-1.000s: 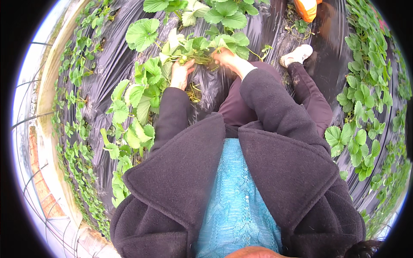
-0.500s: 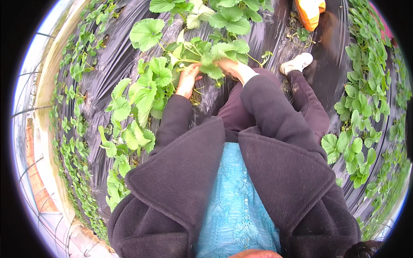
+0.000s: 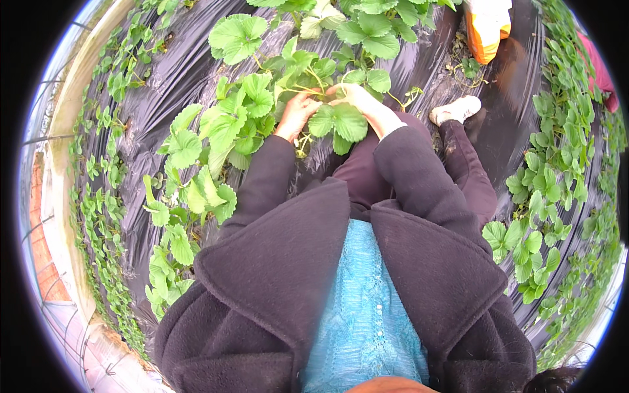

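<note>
A dark coat hangs open over a blue top, with dark trousers beyond. Past the coat's hem, the left hand and right hand meet at a leafy plant rooted in the black film. The left fingers bend against its stems; the right ones curl toward them, nearly touching. Whether either set pinches a stem cannot be told. A broad leaf droops just below the right hand. To the right lies a white shoe, and farther off an orange-and-white bag.
</note>
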A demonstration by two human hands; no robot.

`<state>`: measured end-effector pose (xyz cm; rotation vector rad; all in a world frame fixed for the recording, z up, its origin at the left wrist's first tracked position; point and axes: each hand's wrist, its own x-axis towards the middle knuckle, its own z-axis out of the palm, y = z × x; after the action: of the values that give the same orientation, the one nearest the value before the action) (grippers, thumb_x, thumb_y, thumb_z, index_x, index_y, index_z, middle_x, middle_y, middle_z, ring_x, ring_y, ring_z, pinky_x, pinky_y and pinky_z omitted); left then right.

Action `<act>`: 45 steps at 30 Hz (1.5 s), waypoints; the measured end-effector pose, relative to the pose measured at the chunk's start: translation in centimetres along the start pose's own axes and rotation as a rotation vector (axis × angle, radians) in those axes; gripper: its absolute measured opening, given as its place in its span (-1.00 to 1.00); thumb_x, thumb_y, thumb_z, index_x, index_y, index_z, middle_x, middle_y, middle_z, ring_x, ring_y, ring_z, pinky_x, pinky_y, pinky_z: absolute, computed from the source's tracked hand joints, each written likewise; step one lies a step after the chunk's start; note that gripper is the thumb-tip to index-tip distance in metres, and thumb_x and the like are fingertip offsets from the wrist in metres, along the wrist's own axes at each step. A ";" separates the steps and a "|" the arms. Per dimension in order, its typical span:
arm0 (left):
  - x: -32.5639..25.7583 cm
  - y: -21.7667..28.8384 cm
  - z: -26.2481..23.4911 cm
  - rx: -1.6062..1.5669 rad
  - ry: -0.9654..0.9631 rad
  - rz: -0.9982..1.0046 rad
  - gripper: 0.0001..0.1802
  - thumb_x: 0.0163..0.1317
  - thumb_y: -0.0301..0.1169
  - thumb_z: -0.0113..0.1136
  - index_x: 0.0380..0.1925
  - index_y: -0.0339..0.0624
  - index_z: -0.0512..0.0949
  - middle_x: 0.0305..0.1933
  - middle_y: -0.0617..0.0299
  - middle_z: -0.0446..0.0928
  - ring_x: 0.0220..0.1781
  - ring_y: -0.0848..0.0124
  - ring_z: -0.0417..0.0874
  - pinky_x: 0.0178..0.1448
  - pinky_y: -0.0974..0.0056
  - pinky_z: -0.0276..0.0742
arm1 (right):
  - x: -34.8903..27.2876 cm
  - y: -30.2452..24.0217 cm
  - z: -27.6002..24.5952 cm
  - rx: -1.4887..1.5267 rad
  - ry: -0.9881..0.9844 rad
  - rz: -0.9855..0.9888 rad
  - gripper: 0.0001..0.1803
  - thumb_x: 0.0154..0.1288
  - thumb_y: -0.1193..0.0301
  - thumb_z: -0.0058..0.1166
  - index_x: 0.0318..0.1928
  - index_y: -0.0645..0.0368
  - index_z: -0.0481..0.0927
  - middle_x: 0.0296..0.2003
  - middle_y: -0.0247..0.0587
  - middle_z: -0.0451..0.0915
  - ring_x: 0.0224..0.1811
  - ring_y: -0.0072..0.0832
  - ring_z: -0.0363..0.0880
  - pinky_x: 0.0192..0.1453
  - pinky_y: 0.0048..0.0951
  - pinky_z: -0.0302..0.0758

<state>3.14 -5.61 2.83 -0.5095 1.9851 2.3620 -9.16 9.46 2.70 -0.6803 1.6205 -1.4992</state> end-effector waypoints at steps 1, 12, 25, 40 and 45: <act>0.2 0.0 -0.1 0.011 -0.001 -0.037 -0.55 0.09 -0.49 0.10 0.04 -0.25 0.35 -0.28 0.29 0.50 -0.28 0.59 0.49 -0.13 0.48 0.39 | -0.2 0.2 -0.2 -0.351 0.015 -0.130 -0.72 0.07 0.37 0.04 -0.20 0.25 0.48 -0.29 -0.29 0.53 -0.32 -0.49 0.50 -0.20 -0.45 0.46; 0.1 1.2 1.3 -0.035 0.044 0.034 -0.44 -0.02 -0.75 -0.02 0.08 -0.32 0.28 -0.01 0.14 0.45 0.01 0.41 0.47 0.04 0.37 0.37 | 0.0 -0.4 0.4 0.907 -0.049 0.121 -0.79 0.19 0.37 -0.12 -0.23 0.18 0.50 -0.37 -0.28 0.54 -0.40 -0.52 0.51 -0.32 -0.50 0.46; 0.0 0.0 0.3 -0.013 0.052 -0.045 -0.53 0.08 -0.56 -0.02 0.07 -0.33 0.30 -0.09 0.20 0.49 -0.14 0.50 0.50 -0.12 0.42 0.39 | -0.2 -0.5 0.4 0.816 -0.005 0.041 -0.77 0.14 0.29 -0.10 -0.31 0.20 0.47 -0.38 -0.25 0.51 -0.37 -0.47 0.49 -0.26 -0.47 0.45; 0.3 -0.5 1.0 0.054 0.261 0.037 -0.73 0.18 -0.35 0.01 -0.16 -0.27 0.45 -0.26 0.26 0.51 -0.27 0.50 0.52 -0.28 0.41 0.45 | 1.5 2.1 0.2 0.456 0.224 -0.199 -0.86 0.14 0.34 -0.12 -0.47 0.11 0.43 -0.49 -0.29 0.47 -0.45 -0.44 0.45 -0.31 -0.47 0.40; -2.6 1.4 0.2 0.154 0.256 0.058 -0.70 0.26 -0.33 -0.09 -0.11 -0.31 0.42 -0.18 0.11 0.52 -0.18 0.39 0.56 -0.18 0.39 0.43 | 1.3 2.0 -0.1 0.706 0.270 -0.110 -0.80 0.15 0.29 -0.16 -0.50 0.11 0.42 -0.54 -0.25 0.47 -0.47 -0.38 0.45 -0.33 -0.38 0.41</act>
<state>5.26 -5.19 4.89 -0.7909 2.2941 2.2486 -9.68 8.74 0.49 -0.1735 1.1125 -2.1461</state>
